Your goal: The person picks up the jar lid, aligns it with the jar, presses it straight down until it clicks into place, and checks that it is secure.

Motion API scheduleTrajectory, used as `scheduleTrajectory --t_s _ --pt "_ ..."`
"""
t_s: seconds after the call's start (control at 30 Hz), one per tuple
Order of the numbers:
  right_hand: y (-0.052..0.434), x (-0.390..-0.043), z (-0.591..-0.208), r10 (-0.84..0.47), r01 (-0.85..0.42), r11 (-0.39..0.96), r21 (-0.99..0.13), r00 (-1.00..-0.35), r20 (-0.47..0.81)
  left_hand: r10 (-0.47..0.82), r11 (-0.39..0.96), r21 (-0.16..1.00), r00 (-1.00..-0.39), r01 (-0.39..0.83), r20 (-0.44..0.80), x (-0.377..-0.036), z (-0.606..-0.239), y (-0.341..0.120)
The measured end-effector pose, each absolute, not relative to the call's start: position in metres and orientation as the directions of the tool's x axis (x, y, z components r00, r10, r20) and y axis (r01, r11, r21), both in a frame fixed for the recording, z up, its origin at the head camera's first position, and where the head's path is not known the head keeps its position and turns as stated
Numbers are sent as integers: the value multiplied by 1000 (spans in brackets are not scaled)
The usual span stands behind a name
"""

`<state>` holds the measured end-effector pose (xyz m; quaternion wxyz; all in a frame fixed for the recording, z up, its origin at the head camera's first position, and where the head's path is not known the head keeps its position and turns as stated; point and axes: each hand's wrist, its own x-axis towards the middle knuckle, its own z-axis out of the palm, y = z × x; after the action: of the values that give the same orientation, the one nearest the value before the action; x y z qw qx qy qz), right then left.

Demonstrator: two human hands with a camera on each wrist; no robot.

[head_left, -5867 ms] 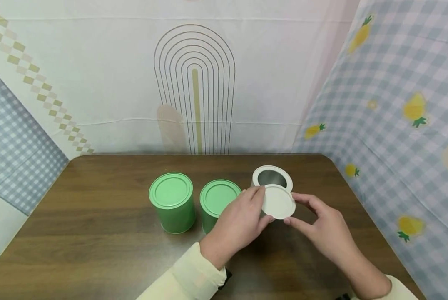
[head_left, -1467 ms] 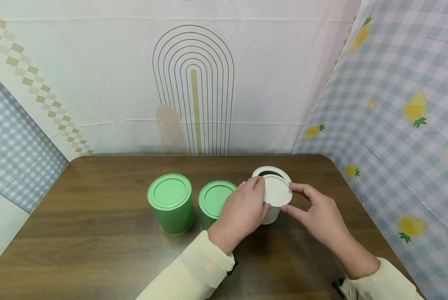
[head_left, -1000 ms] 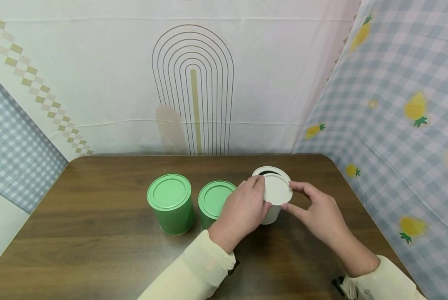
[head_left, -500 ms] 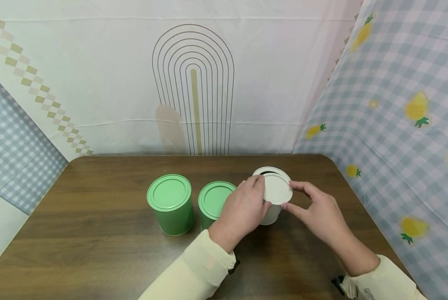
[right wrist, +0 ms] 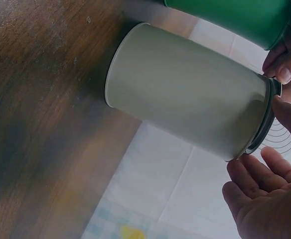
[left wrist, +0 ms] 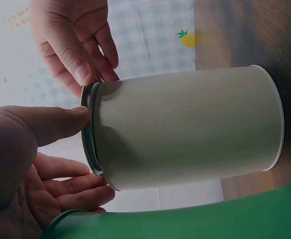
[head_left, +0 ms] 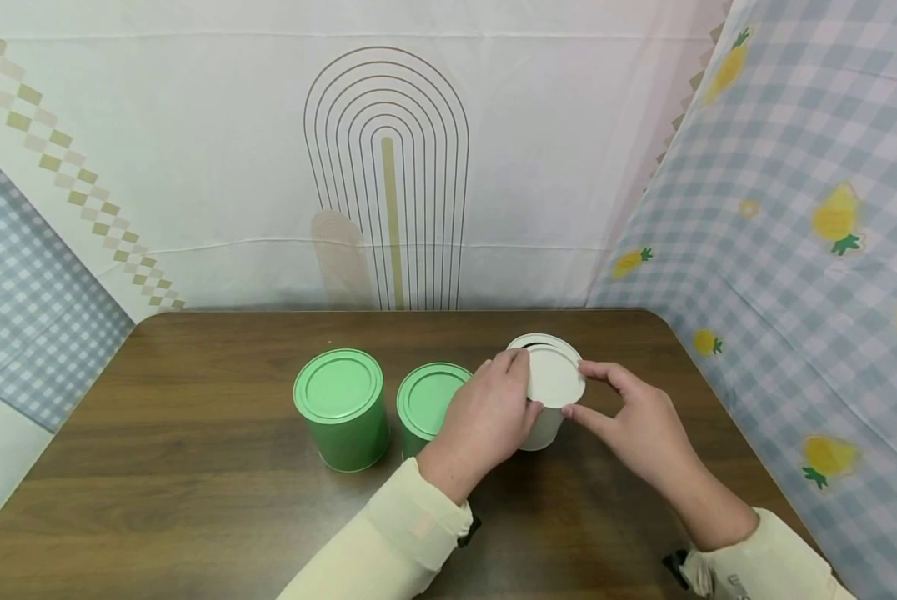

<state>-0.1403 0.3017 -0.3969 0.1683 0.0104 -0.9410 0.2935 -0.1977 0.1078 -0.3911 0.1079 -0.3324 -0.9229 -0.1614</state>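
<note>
A white tin can [head_left: 542,432] stands upright on the table, its pale side filling much of both wrist views. Its round white lid [head_left: 555,377] lies over most of the mouth, offset toward me, and a thin dark crescent shows at the far rim. My left hand [head_left: 486,410] pinches the lid's left edge between thumb and fingers. On the opposite edge, my right hand [head_left: 639,425] pinches with thumb and forefinger. In the left wrist view, the lid [left wrist: 88,132] sits against the can's rim with a slight gap. My left hand partly hides a green can [head_left: 433,398].
Another lidded green can [head_left: 341,408] stands farther left. All stand on a brown wooden table [head_left: 193,467] with rounded back corners. A white patterned cloth [head_left: 216,150] hangs behind, and a blue checked cloth [head_left: 779,300] borders the right side.
Since the earliest frame, both hands have carried the lid away from me and over the can's mouth, covering most of the opening. In the last second it has shifted only slightly farther back.
</note>
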Motion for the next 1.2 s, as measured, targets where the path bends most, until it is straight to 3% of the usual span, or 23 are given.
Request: scheduleTrajectory --t_s 1.2 --pt "304 -148 -396 71 -117 832 -542 -947 314 567 735 238 -769 634 296 -202 -390 112"
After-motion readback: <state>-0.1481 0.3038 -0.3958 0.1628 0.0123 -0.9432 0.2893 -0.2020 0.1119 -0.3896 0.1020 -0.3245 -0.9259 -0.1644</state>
